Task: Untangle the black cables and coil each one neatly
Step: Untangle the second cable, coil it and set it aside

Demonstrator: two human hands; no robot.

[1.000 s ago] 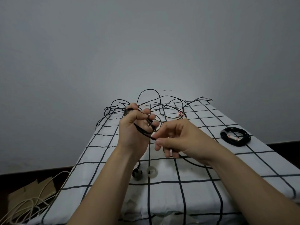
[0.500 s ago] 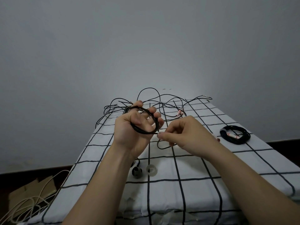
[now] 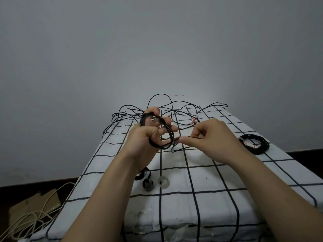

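A plain grey wall (image 3: 157, 49) stands behind a desk (image 3: 218, 180) covered in a white cloth with a black grid; the person's arms reach over it from the near edge.

The left hand (image 3: 145, 138) is raised above the middle of the desk, palm toward the camera, with a black cable (image 3: 168, 131) wound in several loops round it; its grip is curled, the thumb up at the far side of the loops and the fingers bent through them. The right hand (image 3: 211, 137) is just beside it to the right; its grip pinches the free run of the same cable between thumb and forefinger, right at the edge of the loops, with the other fingers folded in. Below the pinch a short slack bend of the cable hangs toward the cloth.

Beyond the hands, at the far end of the desk, the tangled cables (image 3: 174, 109) lie in loose arcs, some rising off the cloth and some hanging over the far left edge; a small white and red tag (image 3: 193, 121) lies among them. Near the right edge, well apart from the hands, a finished coil (image 3: 255, 143) lies flat with pale ties on it. On the near side, under the left wrist, sit a dark tape roll (image 3: 148, 184) and a clear tape roll (image 3: 164, 182), just beside each other.

On the floor at the near left lie cardboard (image 3: 35, 203) and pale cords (image 3: 26, 219).
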